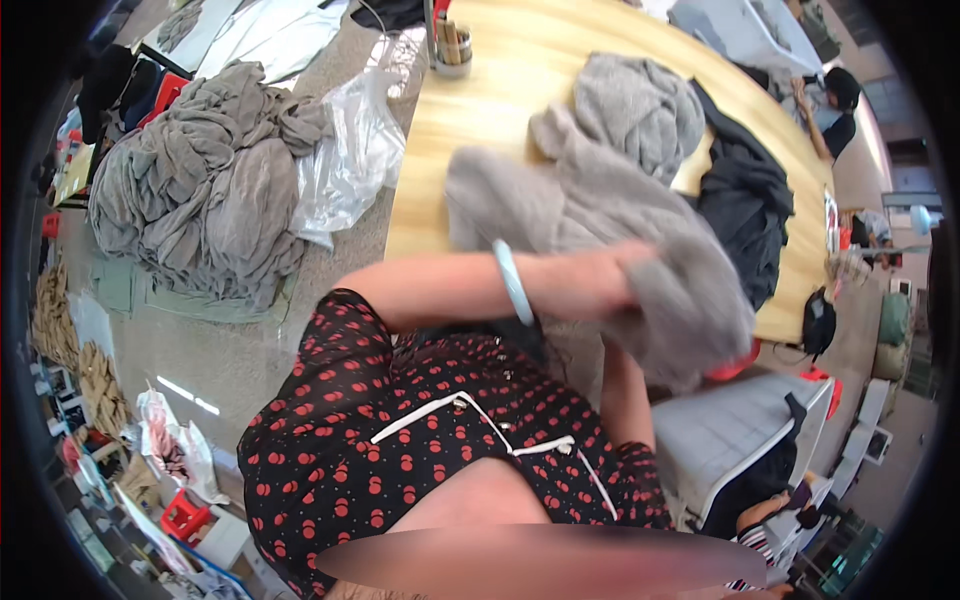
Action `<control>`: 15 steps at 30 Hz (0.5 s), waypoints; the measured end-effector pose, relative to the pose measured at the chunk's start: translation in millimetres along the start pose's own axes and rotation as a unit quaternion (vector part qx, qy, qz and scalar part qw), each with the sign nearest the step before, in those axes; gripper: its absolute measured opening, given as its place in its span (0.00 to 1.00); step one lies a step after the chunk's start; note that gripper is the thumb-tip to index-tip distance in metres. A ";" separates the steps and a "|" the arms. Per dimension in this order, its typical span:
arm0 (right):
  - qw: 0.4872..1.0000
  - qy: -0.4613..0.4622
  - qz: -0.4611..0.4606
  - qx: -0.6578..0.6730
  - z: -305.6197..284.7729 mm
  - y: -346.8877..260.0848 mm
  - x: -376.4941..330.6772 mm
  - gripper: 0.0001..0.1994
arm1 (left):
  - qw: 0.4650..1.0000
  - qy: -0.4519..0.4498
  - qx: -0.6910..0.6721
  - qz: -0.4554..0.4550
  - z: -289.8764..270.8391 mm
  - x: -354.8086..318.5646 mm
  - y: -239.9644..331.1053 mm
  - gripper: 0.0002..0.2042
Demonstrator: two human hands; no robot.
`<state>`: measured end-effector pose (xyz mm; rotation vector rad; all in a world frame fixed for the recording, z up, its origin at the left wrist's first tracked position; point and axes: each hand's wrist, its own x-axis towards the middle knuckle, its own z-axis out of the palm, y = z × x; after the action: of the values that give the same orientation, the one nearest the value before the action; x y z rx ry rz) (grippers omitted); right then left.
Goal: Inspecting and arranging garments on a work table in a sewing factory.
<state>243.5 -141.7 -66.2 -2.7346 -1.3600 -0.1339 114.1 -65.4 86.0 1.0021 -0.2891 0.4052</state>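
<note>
A clear plastic bag [350, 150] slumps at eleven o'clock, crumpled and glossy, against the table's left edge. At eight o'clock a smaller white bag [170, 440] with red print lies on the floor (too crumpled to tell what it holds). Just below it, near seven o'clock, stands a white box [222, 538] beside a red crate [183, 515]. At four o'clock a few small pale boxes [872, 430] sit stacked, blurred by the rim. No screens or signs show clearly.
</note>
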 end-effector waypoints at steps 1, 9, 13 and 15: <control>0.994 0.021 0.001 0.111 -26.3 -16.4 -16.5 0.37 | 0.992 0.010 -0.125 -0.033 16.0 3.9 5.2 0.18; 0.805 -0.031 0.114 0.582 -186.6 143.4 4.7 0.26 | 0.941 0.277 0.144 -0.130 -66.1 -43.3 30.2 0.14; 0.794 -0.352 0.097 0.487 -228.8 134.6 23.0 0.26 | 0.815 0.503 0.151 -0.243 -121.9 -168.0 -20.1 0.08; 0.800 -0.486 0.087 0.341 -219.5 117.2 39.4 0.28 | 0.744 0.612 0.088 -0.251 -124.5 -222.6 -43.6 0.06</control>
<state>351.8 -206.0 152.0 -2.2134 -0.9127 1.6137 -57.6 -22.7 -102.8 0.7618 1.2218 0.5155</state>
